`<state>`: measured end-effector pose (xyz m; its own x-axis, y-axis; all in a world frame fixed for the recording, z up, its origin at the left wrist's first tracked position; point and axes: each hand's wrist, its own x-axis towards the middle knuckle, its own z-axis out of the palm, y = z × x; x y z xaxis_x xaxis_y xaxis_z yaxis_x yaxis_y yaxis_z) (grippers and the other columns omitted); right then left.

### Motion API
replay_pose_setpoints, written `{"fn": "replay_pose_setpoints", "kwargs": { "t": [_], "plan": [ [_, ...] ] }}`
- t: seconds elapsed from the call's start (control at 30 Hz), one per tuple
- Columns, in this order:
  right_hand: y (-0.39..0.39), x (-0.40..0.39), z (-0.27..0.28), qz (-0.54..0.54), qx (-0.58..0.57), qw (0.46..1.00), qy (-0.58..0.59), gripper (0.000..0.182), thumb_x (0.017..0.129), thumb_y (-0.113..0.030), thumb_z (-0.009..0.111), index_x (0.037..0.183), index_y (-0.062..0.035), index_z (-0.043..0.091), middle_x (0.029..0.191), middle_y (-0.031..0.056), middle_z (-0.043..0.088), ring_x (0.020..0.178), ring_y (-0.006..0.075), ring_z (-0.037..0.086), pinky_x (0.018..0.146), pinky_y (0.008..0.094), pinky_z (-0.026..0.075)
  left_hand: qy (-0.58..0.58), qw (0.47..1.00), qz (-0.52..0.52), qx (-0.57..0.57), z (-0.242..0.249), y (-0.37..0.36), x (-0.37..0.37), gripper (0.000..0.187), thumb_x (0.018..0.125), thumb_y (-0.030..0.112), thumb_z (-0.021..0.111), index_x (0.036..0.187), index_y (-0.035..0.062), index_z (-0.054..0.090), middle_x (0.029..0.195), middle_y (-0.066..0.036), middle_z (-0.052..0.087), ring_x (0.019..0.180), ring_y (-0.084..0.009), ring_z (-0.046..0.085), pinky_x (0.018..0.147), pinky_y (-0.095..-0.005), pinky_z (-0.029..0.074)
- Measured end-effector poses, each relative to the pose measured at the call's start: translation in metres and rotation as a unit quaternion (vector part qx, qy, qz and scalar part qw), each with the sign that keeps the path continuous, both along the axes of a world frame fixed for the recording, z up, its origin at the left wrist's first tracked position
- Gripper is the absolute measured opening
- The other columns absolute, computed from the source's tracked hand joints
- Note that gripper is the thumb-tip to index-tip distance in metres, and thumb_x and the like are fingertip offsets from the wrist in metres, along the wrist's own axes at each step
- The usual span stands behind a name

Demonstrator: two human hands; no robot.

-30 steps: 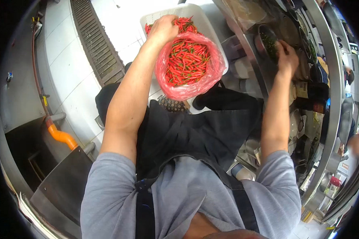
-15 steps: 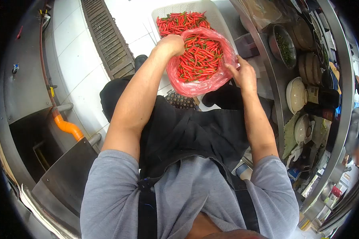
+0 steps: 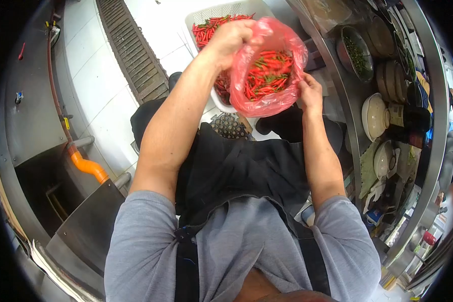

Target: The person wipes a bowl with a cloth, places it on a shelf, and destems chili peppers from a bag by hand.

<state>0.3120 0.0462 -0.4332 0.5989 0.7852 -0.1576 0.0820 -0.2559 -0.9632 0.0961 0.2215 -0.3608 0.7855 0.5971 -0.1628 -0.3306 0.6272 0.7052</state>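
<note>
A red plastic bag [image 3: 267,103] of red chillies with green stems hangs over a white basket [image 3: 194,22], its mouth facing up. My left hand [image 3: 231,40] is closed on the bag's upper left rim. On the right side, my right hand [image 3: 310,93] pinches the bag's rim. More red chillies [image 3: 206,31] lie in the basket, partly hidden by the bag and my left hand. Chillies inside the bag look slightly blurred.
A metal shelf [image 3: 345,100] with bowls [image 3: 372,117] and a dish of green pieces [image 3: 356,53] runs along the right. A floor drain grate [image 3: 131,48] lies to the left, near an orange pipe [image 3: 88,164]. A dark studded mat [image 3: 228,126] is below the basket.
The bag has been raised and tilted, shifting right, and more of the basket shows at its lower left. My left hand has moved up and right with the rim.
</note>
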Motion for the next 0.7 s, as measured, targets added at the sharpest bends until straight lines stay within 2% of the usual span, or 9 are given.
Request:
{"fn": "replay_pose_setpoints", "kwargs": {
  "t": [0.07,0.1,0.13,0.2,0.33,0.43,0.5,0.57,0.7],
  "plan": [
    [-0.007,0.005,0.001,-0.027,-0.024,0.999,0.022,0.035,0.081,0.002,0.047,0.110,0.0049,0.065,0.091,0.0055,0.068,0.075,0.0104,0.061,0.068,0.0218,0.047,0.171,0.981,0.020,0.085,-0.016,0.020,-0.003,0.036,0.078,-0.004,0.041,0.107,-0.0018,0.062,0.071,-0.001,0.054,0.060,-0.0072,0.046,0.054,-0.0215,0.042],
    [-0.010,0.008,-0.004,-0.035,-0.015,0.999,0.035,0.032,0.082,0.001,0.048,0.108,0.0046,0.066,0.089,0.0050,0.068,0.073,0.0088,0.060,0.066,0.0216,0.045,0.339,0.909,0.058,0.235,-0.046,0.034,0.001,0.037,0.080,0.006,0.046,0.112,0.0002,0.063,0.079,-0.011,0.065,0.072,-0.0182,0.061,0.066,-0.0291,0.050],
    [-0.013,0.012,-0.009,-0.043,-0.006,0.998,0.049,0.030,0.083,0.000,0.049,0.106,0.0042,0.067,0.087,0.0046,0.068,0.071,0.0072,0.058,0.064,0.0213,0.044,0.339,0.909,0.057,0.236,-0.060,0.038,-0.004,0.037,0.080,0.006,0.046,0.112,0.0002,0.063,0.079,-0.011,0.065,0.072,-0.0182,0.061,0.066,-0.0291,0.050],
    [-0.016,0.018,-0.019,-0.031,-0.037,0.999,0.002,0.030,0.082,0.000,0.048,0.106,0.0041,0.067,0.087,0.0049,0.068,0.072,0.0080,0.059,0.065,0.0221,0.045,0.541,0.708,0.000,0.454,-0.067,0.041,-0.011,0.041,0.084,0.022,0.052,0.119,0.0010,0.061,0.100,-0.023,0.069,0.097,-0.0321,0.066,0.084,-0.0384,0.051],
    [-0.014,0.019,-0.036,-0.012,-0.042,0.997,-0.064,0.027,0.084,-0.004,0.053,0.107,0.0037,0.066,0.089,0.0049,0.069,0.076,0.0096,0.060,0.070,0.0240,0.046,0.573,0.668,0.054,0.471,-0.059,0.022,-0.020,0.052,0.084,0.033,0.053,0.115,-0.0079,0.059,0.108,-0.029,0.064,0.107,-0.0420,0.061,0.093,-0.0455,0.048],
    [-0.006,-0.005,-0.018,-0.067,-0.011,0.997,-0.045,0.034,0.084,-0.014,0.063,0.114,0.0030,0.064,0.096,0.0093,0.070,0.085,0.0142,0.063,0.078,0.0275,0.048,0.570,0.712,0.068,0.405,-0.034,0.008,-0.016,0.060,0.085,0.041,0.056,0.118,-0.0091,0.056,0.112,-0.029,0.063,0.110,-0.0403,0.060,0.094,-0.0445,0.048],
    [-0.007,-0.006,-0.027,-0.063,-0.024,0.993,-0.093,0.042,0.082,-0.021,0.067,0.118,0.0023,0.063,0.101,0.0125,0.070,0.091,0.0174,0.065,0.082,0.0291,0.048,0.609,0.670,-0.049,0.423,-0.044,-0.002,-0.013,0.064,0.083,0.045,0.059,0.118,-0.0085,0.057,0.114,-0.029,0.062,0.109,-0.0402,0.060,0.095,-0.0442,0.048],
    [-0.006,-0.009,-0.028,-0.055,-0.055,0.985,-0.151,0.059,0.079,-0.030,0.073,0.125,0.0019,0.058,0.113,0.0209,0.067,0.104,0.0264,0.065,0.091,0.0333,0.048,0.609,0.625,-0.091,0.479,-0.083,-0.005,-0.009,0.054,0.080,0.031,0.065,0.117,-0.0079,0.057,0.113,-0.026,0.064,0.108,-0.0377,0.062,0.094,-0.0434,0.049],
    [-0.004,-0.013,-0.016,-0.066,-0.051,0.983,-0.162,0.059,0.079,-0.031,0.073,0.126,0.0022,0.058,0.113,0.0211,0.067,0.105,0.0272,0.065,0.091,0.0336,0.048,0.612,0.638,-0.031,0.466,-0.094,0.000,-0.002,0.042,0.079,0.014,0.062,0.115,-0.0054,0.058,0.102,-0.024,0.067,0.096,-0.0312,0.067,0.083,-0.0406,0.053]
  ]
}}
